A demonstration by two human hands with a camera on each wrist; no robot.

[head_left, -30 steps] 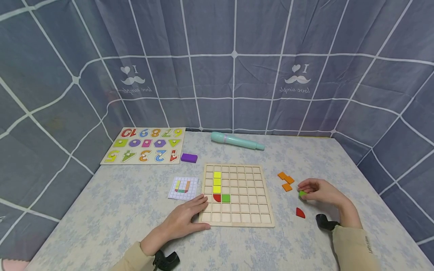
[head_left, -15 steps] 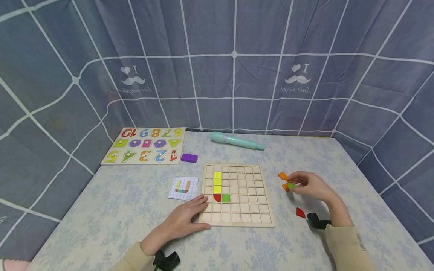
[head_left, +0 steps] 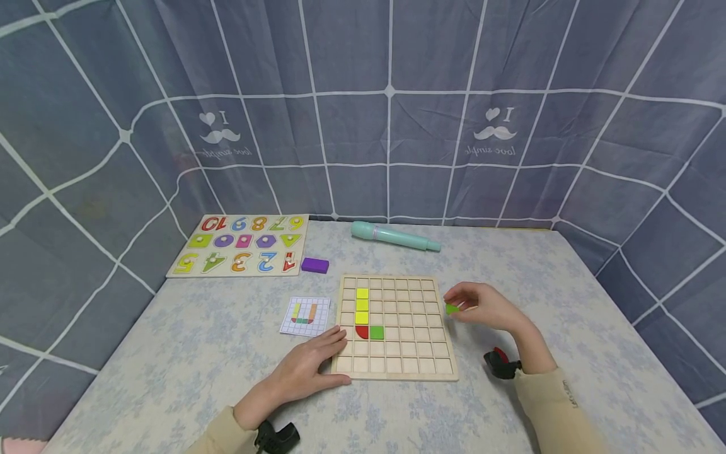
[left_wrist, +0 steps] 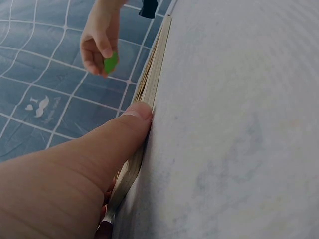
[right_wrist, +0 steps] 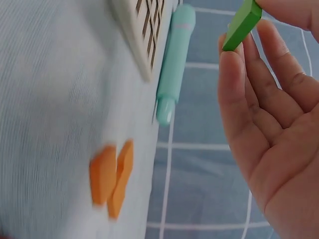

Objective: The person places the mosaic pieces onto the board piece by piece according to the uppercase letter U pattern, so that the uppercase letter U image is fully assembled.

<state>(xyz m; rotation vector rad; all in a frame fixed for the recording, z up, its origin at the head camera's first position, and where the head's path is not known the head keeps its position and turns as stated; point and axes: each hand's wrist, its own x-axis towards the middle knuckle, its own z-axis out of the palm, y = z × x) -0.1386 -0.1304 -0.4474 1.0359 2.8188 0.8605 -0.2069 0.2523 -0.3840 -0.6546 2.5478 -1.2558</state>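
Observation:
My right hand (head_left: 488,307) pinches a small green tile (right_wrist: 242,25) between thumb and fingers, raised at the right edge of a wooden grid board (head_left: 420,350). My left hand (head_left: 303,371) rests at the board's near left corner, fingers extended along the left side, thumb (left_wrist: 137,112) against the front edge. On the board, a column of three yellow squares (head_left: 362,305) stands above a red quarter-round tile (head_left: 362,332), with a green square (head_left: 377,332) to its right. Left of the board lies a pattern card (head_left: 305,316) showing a coloured U-like shape.
Orange tiles (right_wrist: 103,174) lie on the table, hidden behind my right hand in the head view. A red tile (head_left: 500,354) shows partly behind the right wrist camera. Farther back are a teal marker-like tube (head_left: 395,236), a purple block (head_left: 315,265) and a number puzzle board (head_left: 238,246).
My right hand has carried the green tile leftward, past the orange tiles, to the board's right edge. The left hand keeps its place on the board.

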